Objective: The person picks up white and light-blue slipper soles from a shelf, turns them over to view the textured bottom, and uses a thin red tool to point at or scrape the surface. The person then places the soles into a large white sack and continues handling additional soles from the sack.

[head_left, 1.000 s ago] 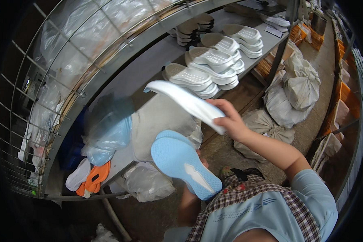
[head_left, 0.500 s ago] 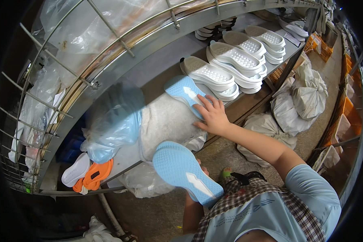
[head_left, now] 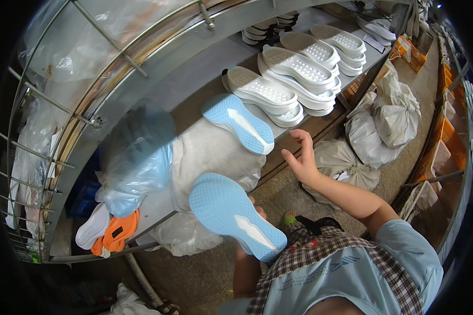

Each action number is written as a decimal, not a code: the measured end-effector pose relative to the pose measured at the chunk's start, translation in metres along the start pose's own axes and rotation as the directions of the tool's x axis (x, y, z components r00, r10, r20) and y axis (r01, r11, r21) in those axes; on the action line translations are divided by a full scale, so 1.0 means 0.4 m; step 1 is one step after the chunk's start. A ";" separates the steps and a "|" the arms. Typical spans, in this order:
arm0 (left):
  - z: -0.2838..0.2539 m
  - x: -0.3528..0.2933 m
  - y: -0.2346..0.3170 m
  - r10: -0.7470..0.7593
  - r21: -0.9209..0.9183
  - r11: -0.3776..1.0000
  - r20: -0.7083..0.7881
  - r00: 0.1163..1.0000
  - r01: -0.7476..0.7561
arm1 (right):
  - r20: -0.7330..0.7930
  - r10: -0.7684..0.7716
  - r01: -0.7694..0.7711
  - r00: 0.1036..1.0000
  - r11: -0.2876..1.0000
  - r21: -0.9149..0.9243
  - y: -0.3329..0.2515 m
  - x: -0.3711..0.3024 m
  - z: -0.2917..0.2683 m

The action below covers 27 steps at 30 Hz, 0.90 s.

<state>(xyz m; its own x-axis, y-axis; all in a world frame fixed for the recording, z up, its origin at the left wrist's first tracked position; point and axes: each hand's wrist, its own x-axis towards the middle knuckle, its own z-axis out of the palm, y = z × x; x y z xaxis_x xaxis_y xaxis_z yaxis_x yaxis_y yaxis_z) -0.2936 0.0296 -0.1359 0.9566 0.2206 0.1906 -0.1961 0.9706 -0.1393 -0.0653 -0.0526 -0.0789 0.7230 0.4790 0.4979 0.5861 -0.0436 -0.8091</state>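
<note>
Behind the held blue sole (head_left: 235,214), my left hand (head_left: 253,206) was mostly hidden, gripping it; right hand (head_left: 301,157) hung open, fingers loosely curled, beside the shelved blue sole (head_left: 237,122).

The scene was evenly and fairly brightly lit by soft light from above, with no hard shadows; only a dull shade lay under the shelf (head_left: 157,100). Pale glare sat on the clear plastic bags (head_left: 79,47) behind the wire rack. The fisheye lens bent the shelf's straight edges strongly, and a black vignette closed off the corners. The middle was sharp, while the rim was soft and smeared.
</note>
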 end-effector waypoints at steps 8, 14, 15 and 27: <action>0.037 0.024 -0.031 0.091 0.110 0.990 -0.027 0.996 -0.087 | 0.048 -0.124 0.127 0.991 0.990 -0.059 -0.034 -0.016 -0.007; 0.071 0.026 -0.071 0.207 0.281 0.942 -0.055 0.977 -0.184 | 0.267 -0.229 0.327 0.936 0.847 -0.419 -0.073 0.073 0.088; 0.076 0.020 -0.074 0.228 0.284 0.938 -0.079 0.970 -0.197 | 0.316 -0.085 0.220 0.945 0.879 -0.423 -0.075 0.093 0.098; 0.058 -0.100 -0.076 0.443 0.572 0.810 -0.450 0.775 -0.131 | 0.803 0.418 -0.874 0.425 -0.042 0.484 -0.121 0.142 0.142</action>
<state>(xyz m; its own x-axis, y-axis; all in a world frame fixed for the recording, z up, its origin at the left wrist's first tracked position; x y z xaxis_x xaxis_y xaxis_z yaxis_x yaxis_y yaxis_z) -0.3308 -0.0063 -0.1169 0.7519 0.5581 -0.3510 -0.4075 0.8120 0.4179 -0.0734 0.0264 -0.0291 0.2584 0.8892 -0.3777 -0.8336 0.0076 -0.5524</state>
